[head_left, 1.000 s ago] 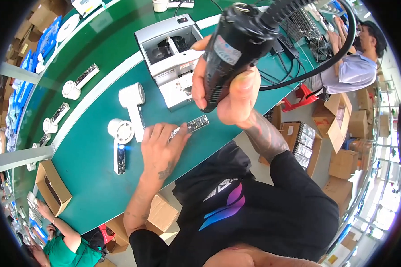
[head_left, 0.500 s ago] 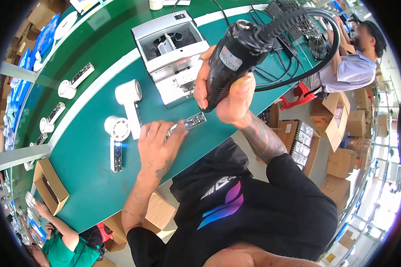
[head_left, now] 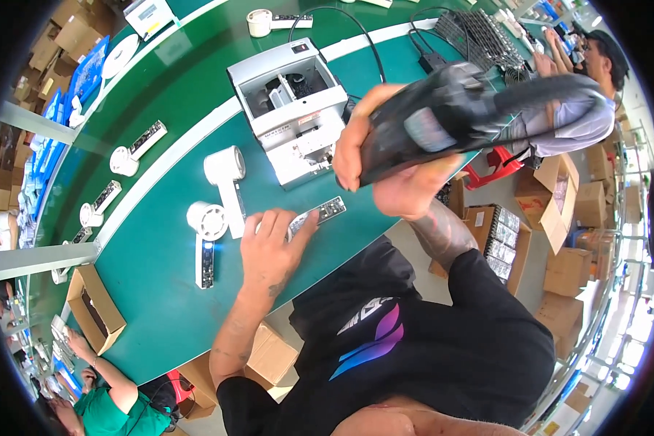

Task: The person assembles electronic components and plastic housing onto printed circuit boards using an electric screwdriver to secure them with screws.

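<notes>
My right hand is wrapped round a black corded electric screwdriver, raised above the bench and blurred by motion. Its tip does not show. Lower and to the left, my left hand holds down a small handheld fan on the bench, fingers closed over it. The fan's bare circuit board sticks out past my fingertips; the rest is under the hand. Left of that hand lie a white fan with a round head and another fan whose handle shows its board and a lit blue-white spot.
A grey screw feeder stands behind my hands. More fans lie on the green conveyor beyond the pale rail. An open cardboard box sits at the bench's left end. Co-workers are at both sides; cartons stand on the right.
The screwdriver has swung rightward and tilted, away from the circuit board's end. My left hand stays on the fan. The whole view has shifted slightly.
</notes>
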{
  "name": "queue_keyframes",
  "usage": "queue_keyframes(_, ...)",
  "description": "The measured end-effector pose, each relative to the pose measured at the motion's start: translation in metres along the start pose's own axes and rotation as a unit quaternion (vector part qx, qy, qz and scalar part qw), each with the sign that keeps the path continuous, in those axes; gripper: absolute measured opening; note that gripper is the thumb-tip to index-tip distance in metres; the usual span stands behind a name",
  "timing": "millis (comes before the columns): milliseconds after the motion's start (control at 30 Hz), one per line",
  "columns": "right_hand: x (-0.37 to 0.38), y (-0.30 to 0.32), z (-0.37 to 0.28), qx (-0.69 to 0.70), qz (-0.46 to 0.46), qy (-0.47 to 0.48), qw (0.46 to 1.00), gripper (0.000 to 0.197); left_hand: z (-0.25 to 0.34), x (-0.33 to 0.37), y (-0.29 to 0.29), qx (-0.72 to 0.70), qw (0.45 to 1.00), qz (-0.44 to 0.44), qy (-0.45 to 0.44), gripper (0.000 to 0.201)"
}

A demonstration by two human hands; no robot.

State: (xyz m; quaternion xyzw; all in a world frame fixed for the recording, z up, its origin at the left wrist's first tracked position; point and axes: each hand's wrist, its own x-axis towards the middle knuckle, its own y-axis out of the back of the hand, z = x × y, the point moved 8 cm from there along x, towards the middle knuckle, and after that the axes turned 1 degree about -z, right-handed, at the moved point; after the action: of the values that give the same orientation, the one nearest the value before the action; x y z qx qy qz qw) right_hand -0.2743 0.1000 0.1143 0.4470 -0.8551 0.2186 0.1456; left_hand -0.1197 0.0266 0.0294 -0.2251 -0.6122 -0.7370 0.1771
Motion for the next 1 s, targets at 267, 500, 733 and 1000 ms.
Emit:
queue_keyframes(267,0.046,-0.018,-0.002,-0.111,0.016,0.113,0.987,0.086,0.005,0.004,0.002,0.002,1.000,-0.005,0.011,0.031)
queue_keyframes(500,-0.005,-0.003,0.011,-0.048,0.064,0.032,0.996,0.092,0.003,0.004,0.000,-0.003,1.000,-0.003,0.006,0.032)
queue_keyframes(733,-0.018,0.006,0.012,-0.053,0.070,0.013,0.996,0.093,0.004,0.001,-0.002,0.000,1.000,0.007,-0.008,0.033)
queue_keyframes(1000,-0.038,0.008,0.023,-0.020,0.069,-0.013,0.997,0.100,0.005,0.001,-0.004,-0.004,1.000,0.014,-0.004,0.031)
